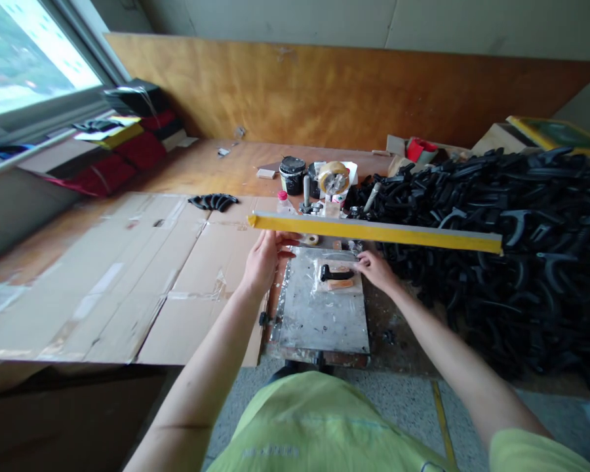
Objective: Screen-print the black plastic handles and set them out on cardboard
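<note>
My left hand (262, 261) is just below the left end of a long yellow-and-grey bar (378, 231). Its fingers reach right, apart, over the far left corner of a grey metal plate (319, 321); whether it touches the bar is unclear. At the plate's far right corner, my right hand (375, 270) has its thumb and fingertips drawn together, and what they hold, if anything, is too small to make out. Between the hands, a black curved handle-like part (337, 275) lies on a small holder with orange-brown pieces (340, 284), fixed to the plate under clear tape.
A large heap of black curved parts (501, 288) fills the right side. Flattened cardboard (113, 275) covers the left, with a row of black parts (213, 202) on it. Paint tubs (292, 176), a tape roll (334, 177) and a red-capped bottle (284, 203) stand behind the bar.
</note>
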Demonstrator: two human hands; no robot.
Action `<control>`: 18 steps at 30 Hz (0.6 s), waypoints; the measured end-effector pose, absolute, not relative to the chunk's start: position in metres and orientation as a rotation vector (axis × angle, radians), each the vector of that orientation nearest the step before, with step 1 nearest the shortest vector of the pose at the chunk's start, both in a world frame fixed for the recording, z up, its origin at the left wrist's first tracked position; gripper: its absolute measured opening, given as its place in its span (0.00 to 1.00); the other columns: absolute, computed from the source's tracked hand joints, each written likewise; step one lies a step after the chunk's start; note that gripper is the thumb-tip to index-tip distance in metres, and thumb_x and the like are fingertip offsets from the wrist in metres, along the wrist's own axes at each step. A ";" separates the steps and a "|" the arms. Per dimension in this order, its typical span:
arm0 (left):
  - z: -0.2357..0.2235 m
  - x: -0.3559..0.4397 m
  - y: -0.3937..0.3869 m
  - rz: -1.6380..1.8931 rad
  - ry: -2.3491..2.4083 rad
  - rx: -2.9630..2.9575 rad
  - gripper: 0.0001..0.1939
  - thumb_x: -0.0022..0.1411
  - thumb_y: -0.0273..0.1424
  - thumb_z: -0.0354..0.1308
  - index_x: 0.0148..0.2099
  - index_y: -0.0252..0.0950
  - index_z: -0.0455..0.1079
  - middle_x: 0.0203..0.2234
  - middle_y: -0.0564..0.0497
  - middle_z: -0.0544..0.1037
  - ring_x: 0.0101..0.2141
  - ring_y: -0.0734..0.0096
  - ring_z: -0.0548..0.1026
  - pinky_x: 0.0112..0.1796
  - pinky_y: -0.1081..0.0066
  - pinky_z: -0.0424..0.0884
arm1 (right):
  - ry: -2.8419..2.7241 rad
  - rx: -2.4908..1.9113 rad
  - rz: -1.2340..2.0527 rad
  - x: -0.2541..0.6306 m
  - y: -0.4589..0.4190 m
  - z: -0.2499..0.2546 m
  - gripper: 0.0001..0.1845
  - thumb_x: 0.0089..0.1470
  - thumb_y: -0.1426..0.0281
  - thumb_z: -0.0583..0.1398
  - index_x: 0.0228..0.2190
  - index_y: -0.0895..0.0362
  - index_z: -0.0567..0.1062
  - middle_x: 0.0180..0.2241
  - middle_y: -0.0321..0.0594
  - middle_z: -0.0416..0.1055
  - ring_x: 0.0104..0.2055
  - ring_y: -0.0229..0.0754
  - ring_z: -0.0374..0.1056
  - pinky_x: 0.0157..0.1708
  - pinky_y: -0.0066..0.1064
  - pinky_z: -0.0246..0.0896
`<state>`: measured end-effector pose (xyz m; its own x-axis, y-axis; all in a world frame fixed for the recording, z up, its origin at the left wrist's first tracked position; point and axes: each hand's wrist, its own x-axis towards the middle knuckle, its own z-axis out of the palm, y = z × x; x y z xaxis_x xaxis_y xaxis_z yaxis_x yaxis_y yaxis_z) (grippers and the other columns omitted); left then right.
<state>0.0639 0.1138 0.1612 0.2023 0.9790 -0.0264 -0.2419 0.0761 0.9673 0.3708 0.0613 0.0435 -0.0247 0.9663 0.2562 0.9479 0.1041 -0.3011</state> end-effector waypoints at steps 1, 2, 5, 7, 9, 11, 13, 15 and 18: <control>0.159 0.068 0.114 1.156 0.909 1.032 0.23 0.61 0.48 0.50 0.50 0.37 0.67 0.38 0.47 0.77 0.33 0.71 0.75 0.31 0.73 0.70 | -2.047 -1.847 0.101 0.358 0.057 0.036 0.13 0.52 0.69 0.63 0.40 0.61 0.76 0.32 0.39 0.76 0.33 0.37 0.70 0.35 0.29 0.67; 0.154 0.072 0.109 1.168 0.918 0.986 0.22 0.62 0.47 0.50 0.51 0.37 0.66 0.38 0.47 0.77 0.33 0.72 0.74 0.30 0.74 0.69 | -2.073 -1.842 0.128 0.345 0.054 0.032 0.14 0.49 0.69 0.65 0.40 0.58 0.76 0.34 0.39 0.76 0.37 0.40 0.70 0.39 0.32 0.67; 0.121 0.082 0.075 0.930 0.977 0.888 0.25 0.61 0.48 0.53 0.54 0.38 0.64 0.39 0.45 0.77 0.32 0.71 0.75 0.28 0.74 0.69 | -2.056 -1.892 0.157 0.305 0.043 0.032 0.07 0.52 0.68 0.63 0.36 0.53 0.77 0.36 0.41 0.73 0.43 0.45 0.67 0.45 0.37 0.63; 0.092 0.085 0.046 0.619 1.010 0.827 0.29 0.58 0.52 0.52 0.53 0.37 0.65 0.39 0.43 0.78 0.35 0.64 0.76 0.28 0.70 0.70 | -2.039 -1.870 0.146 0.276 0.030 0.038 0.07 0.57 0.65 0.59 0.35 0.52 0.76 0.35 0.40 0.72 0.43 0.44 0.66 0.45 0.36 0.62; 0.067 0.081 0.026 0.475 1.050 0.761 0.28 0.57 0.56 0.51 0.47 0.38 0.68 0.37 0.43 0.79 0.37 0.59 0.77 0.28 0.68 0.71 | -2.155 -1.699 0.151 0.250 0.016 0.043 0.10 0.60 0.63 0.55 0.38 0.49 0.75 0.36 0.38 0.72 0.43 0.43 0.65 0.46 0.34 0.62; 0.048 0.064 0.021 0.470 1.128 0.745 0.26 0.55 0.58 0.49 0.38 0.40 0.70 0.32 0.46 0.79 0.35 0.60 0.77 0.26 0.68 0.70 | -2.331 -1.458 0.202 0.240 0.008 0.043 0.13 0.62 0.63 0.51 0.42 0.46 0.74 0.38 0.35 0.73 0.44 0.41 0.65 0.46 0.32 0.61; 0.035 0.033 0.030 0.511 1.268 0.802 0.27 0.53 0.59 0.49 0.31 0.40 0.69 0.25 0.49 0.78 0.28 0.64 0.76 0.25 0.69 0.69 | -2.354 -1.462 0.224 0.262 0.008 0.041 0.16 0.63 0.68 0.49 0.45 0.44 0.73 0.40 0.32 0.74 0.44 0.38 0.65 0.46 0.30 0.61; 0.029 -0.008 0.043 0.559 1.465 0.911 0.29 0.52 0.61 0.47 0.26 0.40 0.67 0.19 0.52 0.76 0.23 0.68 0.73 0.25 0.68 0.69 | -2.160 -1.786 0.157 0.314 0.013 0.038 0.20 0.60 0.76 0.49 0.44 0.46 0.75 0.41 0.34 0.74 0.44 0.38 0.66 0.46 0.29 0.60; 0.035 -0.061 0.049 0.414 1.717 1.157 0.34 0.53 0.63 0.39 0.19 0.40 0.63 0.13 0.51 0.72 0.18 0.66 0.70 0.23 0.64 0.68 | -1.792 -2.224 0.007 0.411 0.020 0.033 0.19 0.55 0.80 0.51 0.40 0.53 0.77 0.41 0.44 0.74 0.47 0.45 0.65 0.46 0.35 0.60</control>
<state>-0.0613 0.0490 0.0351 -0.0601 0.8432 -0.5342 0.5069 0.4869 0.7114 0.4114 0.0202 0.0331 0.2288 0.9580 0.1731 0.9565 -0.1882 -0.2227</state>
